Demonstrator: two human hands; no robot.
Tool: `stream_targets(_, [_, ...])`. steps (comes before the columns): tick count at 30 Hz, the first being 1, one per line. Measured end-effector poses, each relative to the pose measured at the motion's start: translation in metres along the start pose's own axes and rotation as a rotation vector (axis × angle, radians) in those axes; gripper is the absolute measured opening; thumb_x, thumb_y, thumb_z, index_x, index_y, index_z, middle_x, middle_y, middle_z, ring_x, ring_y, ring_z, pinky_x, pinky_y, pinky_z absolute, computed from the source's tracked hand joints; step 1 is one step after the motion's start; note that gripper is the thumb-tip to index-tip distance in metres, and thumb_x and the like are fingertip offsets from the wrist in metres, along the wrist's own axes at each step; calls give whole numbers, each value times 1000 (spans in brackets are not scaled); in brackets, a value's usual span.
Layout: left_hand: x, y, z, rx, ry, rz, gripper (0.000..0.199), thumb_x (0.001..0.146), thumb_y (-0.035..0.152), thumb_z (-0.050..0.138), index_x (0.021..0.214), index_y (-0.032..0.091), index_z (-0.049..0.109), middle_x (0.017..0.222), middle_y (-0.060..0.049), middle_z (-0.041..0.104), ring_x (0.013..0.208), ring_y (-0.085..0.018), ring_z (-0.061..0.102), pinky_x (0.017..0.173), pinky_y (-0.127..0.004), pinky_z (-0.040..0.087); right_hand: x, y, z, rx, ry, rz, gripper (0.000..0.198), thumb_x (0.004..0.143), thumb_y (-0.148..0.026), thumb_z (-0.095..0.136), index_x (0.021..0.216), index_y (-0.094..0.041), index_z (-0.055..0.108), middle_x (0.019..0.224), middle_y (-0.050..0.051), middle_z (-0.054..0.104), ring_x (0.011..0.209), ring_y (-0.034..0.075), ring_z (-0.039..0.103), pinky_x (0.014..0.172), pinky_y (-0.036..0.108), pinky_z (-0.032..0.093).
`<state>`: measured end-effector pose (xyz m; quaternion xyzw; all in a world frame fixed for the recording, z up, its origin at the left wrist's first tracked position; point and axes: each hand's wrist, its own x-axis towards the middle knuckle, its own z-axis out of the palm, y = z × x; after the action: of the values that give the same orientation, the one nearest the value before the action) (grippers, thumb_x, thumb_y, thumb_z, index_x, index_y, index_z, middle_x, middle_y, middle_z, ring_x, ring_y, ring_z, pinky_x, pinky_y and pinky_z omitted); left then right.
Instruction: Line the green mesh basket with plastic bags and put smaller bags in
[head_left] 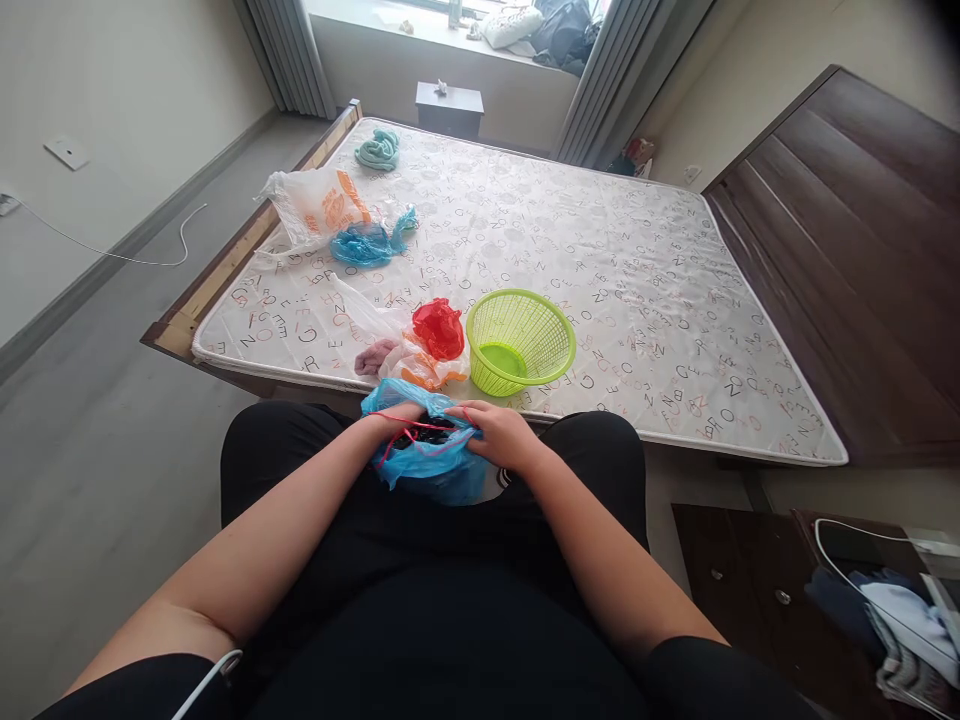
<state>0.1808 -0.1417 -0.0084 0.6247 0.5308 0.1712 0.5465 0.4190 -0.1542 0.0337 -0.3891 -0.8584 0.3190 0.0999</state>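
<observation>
A blue plastic bag (442, 478) with a red drawstring (405, 435) sits in my lap, its mouth facing up. Something dark and shiny (429, 431) shows inside, too small to name. My left hand (400, 415) reaches into the bag's mouth, and its fingers are hidden by the plastic. On the other side, my right hand (499, 433) grips the bag's rim, with the string running over its fingers. Just beyond the bag, a green plastic basket (523, 340) stands on the mattress beside a crumpled red plastic bag (439, 329).
On the mattress (637, 330) lie a white-and-orange bag (311, 205), another blue bag (364, 244), a teal cloth (379, 149) and a pinkish cloth (375, 356). A dark wooden headboard (840, 240) rises at the right, above a drawer cabinet (739, 575).
</observation>
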Motion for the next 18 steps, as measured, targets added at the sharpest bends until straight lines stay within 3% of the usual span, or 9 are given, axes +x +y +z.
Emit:
stream_targets(4, [1, -10, -18, 41, -156, -86, 25, 88, 37, 62, 101, 26, 81, 115, -4, 77, 110, -25, 69, 90, -31, 55, 2, 17, -2, -181, -149, 168, 66, 83, -52, 74, 144, -28, 61, 132, 9, 70, 117, 30, 67, 94, 36, 52])
stream_targets(7, [-3, -12, -26, -57, -268, -100, 29, 80, 42, 71, 105, 30, 81, 115, -3, 77, 107, -25, 71, 88, -31, 57, 4, 24, 5, -267, -291, 226, 79, 75, -53, 81, 146, -27, 58, 127, 12, 72, 114, 33, 68, 88, 35, 53])
stream_targets(11, [-13, -6, -36, -310, -518, -87, 49, 60, 41, 87, 104, 21, 80, 104, -8, 78, 94, -28, 73, 83, -34, 59, 6, 25, 16, -299, -342, 216, 78, 74, -51, 80, 145, -29, 57, 122, 11, 74, 108, 32, 71, 83, 34, 52])
stream_targets(13, [-19, -6, -42, -394, -564, -66, 55, 53, 41, 91, 101, 17, 78, 99, -11, 77, 89, -27, 73, 81, -34, 59, 7, 25, 19, -306, -334, 201, 73, 76, -50, 78, 143, -30, 59, 119, 10, 75, 106, 32, 71, 81, 34, 52])
stream_targets(15, [-21, -10, -48, -503, -441, -33, 54, 50, 43, 92, 94, 16, 75, 93, -11, 76, 83, -26, 72, 76, -35, 60, 7, 26, 22, -314, -342, 195, 70, 76, -48, 77, 142, -31, 60, 116, 9, 76, 104, 31, 72, 79, 33, 51])
stream_targets(18, [-18, -17, -53, -728, 47, 129, 49, 66, 59, 81, 94, 21, 69, 92, -9, 74, 90, -26, 72, 84, -41, 60, 6, 28, 27, -309, -395, 189, 69, 75, -45, 78, 140, -32, 61, 114, 9, 76, 103, 31, 72, 77, 32, 51])
